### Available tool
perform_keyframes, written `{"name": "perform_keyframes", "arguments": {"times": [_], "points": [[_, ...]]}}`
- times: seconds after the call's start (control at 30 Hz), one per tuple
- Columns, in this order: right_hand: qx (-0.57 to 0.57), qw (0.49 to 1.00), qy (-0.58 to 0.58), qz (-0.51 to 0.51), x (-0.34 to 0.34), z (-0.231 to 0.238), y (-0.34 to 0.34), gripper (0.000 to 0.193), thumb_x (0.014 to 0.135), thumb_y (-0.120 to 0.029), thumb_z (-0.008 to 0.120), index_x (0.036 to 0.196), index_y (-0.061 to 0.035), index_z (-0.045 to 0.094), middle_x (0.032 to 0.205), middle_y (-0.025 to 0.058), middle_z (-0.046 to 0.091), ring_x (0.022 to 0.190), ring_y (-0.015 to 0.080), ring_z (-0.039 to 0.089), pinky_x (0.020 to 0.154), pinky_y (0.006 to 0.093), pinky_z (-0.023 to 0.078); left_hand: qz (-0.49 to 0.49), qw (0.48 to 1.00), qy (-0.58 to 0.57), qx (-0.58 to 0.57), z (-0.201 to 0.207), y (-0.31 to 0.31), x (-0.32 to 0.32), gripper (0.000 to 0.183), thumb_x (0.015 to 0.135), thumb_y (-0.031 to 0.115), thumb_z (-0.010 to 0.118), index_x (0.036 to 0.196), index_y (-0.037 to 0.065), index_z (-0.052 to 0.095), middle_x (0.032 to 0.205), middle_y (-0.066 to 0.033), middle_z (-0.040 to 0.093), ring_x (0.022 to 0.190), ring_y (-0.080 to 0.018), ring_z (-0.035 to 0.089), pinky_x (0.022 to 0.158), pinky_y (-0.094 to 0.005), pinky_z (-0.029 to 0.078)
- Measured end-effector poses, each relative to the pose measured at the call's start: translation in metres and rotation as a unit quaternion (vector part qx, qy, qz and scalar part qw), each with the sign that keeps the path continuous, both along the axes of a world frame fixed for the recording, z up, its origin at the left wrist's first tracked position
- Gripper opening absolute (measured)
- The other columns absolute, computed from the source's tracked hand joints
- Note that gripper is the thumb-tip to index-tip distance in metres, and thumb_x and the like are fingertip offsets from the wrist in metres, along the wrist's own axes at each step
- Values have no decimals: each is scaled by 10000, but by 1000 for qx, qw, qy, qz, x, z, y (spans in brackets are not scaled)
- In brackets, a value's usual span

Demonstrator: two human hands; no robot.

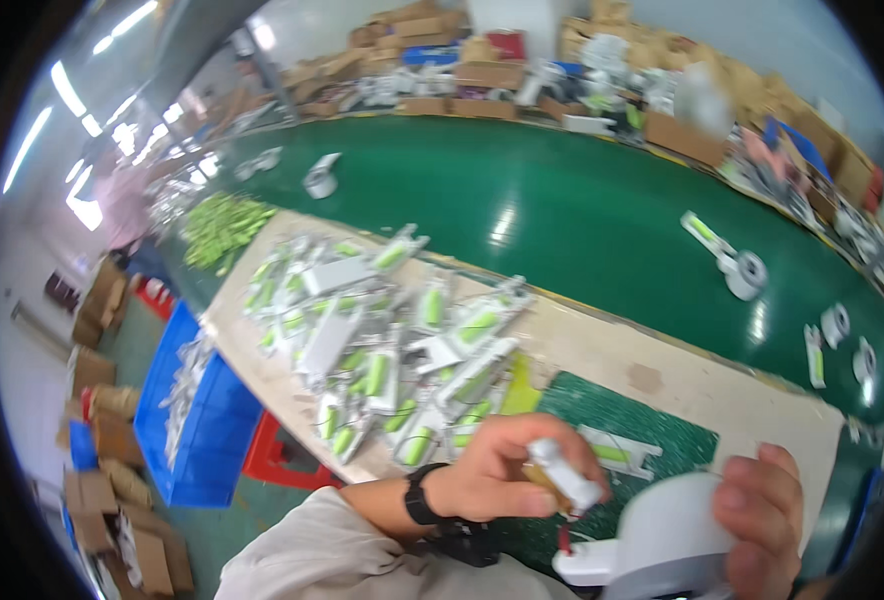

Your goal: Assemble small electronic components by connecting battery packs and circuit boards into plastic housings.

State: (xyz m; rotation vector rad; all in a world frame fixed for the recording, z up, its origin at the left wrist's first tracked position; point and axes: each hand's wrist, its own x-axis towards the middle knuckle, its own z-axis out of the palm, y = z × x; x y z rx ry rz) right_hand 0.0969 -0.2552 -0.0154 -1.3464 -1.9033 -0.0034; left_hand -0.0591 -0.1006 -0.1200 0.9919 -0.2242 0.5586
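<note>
The left hand (497, 468) is partly closed, thumb and fingers pinching a small white-and-tan piece (560, 470); just below it, a thin red part (564, 541) stands at the end of the white arm (587, 563) of a white round housing (672, 525). This housing sits between the hands, and the right hand (762, 520) curves around its right side, holding it with the fingers half spread; where its thumb lies I cannot tell. A black wristband (421, 497) circles the left wrist. Beyond the hands, a dark green mat (652, 408) carries a white strip with a green cylinder (612, 453). Left of the left hand, a loose pile of white parts with green cylinders (332, 335) covers much of the beige board (652, 345). Farther left and lower stand a blue bin (207, 430) and a red stool (267, 462). Well ahead of both hands runs a green belt (562, 200), bearing a few white units (747, 275) toward the right.
</note>
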Motion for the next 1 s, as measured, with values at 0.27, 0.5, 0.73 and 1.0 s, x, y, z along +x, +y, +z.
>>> {"name": "perform_keyframes", "arguments": {"times": [0.27,0.5,0.73,1.0], "points": [[29,998,-53,-9,8,-2,-4,553,731,-280,639,1169,-54,390,1107,196,507,988,340,516,866,493,372,10,995,52,-81,12,-7,-5,346,740,224,661,955,-9,523,886,-185,572,834,-254,554,722,-361,408],[66,994,-88,-21,0,4,1,630,759,-282,642,1242,-35,321,1050,232,519,900,384,546,795,527,417,-6,998,31,-53,11,-3,0,338,773,196,651,1007,9,496,973,-93,556,878,-148,546,741,-258,437],[-16,993,-113,-13,4,10,-11,382,776,-158,572,1086,-108,354,1115,215,538,926,255,566,833,482,378,7,993,101,-63,32,-11,-9,369,747,217,663,992,-1,493,943,-136,562,897,-226,557,758,-305,422],[190,978,-85,-25,-1,0,-4,569,723,-233,688,1151,13,405,998,256,551,870,387,562,784,468,448,29,994,102,-19,36,-20,-11,365,760,232,649,998,0,497,943,-131,578,905,-181,547,745,-272,422]]}}
